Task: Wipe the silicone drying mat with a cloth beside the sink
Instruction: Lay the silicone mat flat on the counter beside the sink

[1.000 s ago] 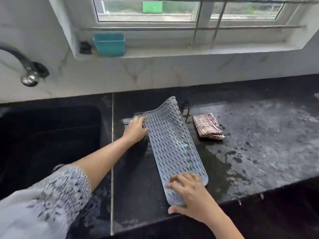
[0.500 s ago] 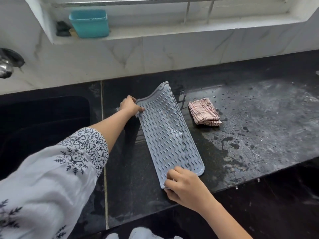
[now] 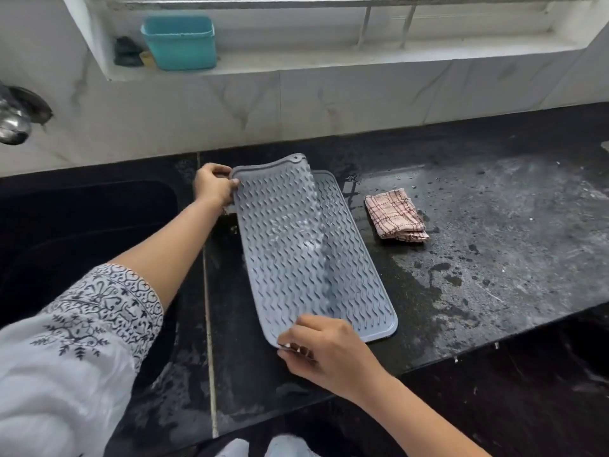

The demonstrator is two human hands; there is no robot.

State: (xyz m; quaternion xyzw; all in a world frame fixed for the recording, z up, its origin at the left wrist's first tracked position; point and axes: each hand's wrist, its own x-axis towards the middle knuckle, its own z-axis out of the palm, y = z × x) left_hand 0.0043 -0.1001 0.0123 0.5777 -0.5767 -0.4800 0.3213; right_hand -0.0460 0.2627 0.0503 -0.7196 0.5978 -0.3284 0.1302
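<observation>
A grey silicone drying mat (image 3: 290, 245) with wavy ridges lies on the black counter (image 3: 494, 258), folded lengthwise, its left half raised over the right half. My left hand (image 3: 213, 186) grips the mat's far left corner. My right hand (image 3: 326, 351) pinches the near left corner at the counter's front. A folded pink checked cloth (image 3: 393, 215) rests on the counter to the right of the mat, apart from both hands.
A dark sink (image 3: 82, 232) sits left of the mat, with a steel tap (image 3: 13, 123) above it. The counter is wet with puddles right of the mat. A teal tub (image 3: 179, 42) stands on the window ledge. The counter's front edge runs just behind my right hand.
Both hands have lifted the mat's left half and opened it out towards the left, uncovering the lower half. The cloth has not moved.
</observation>
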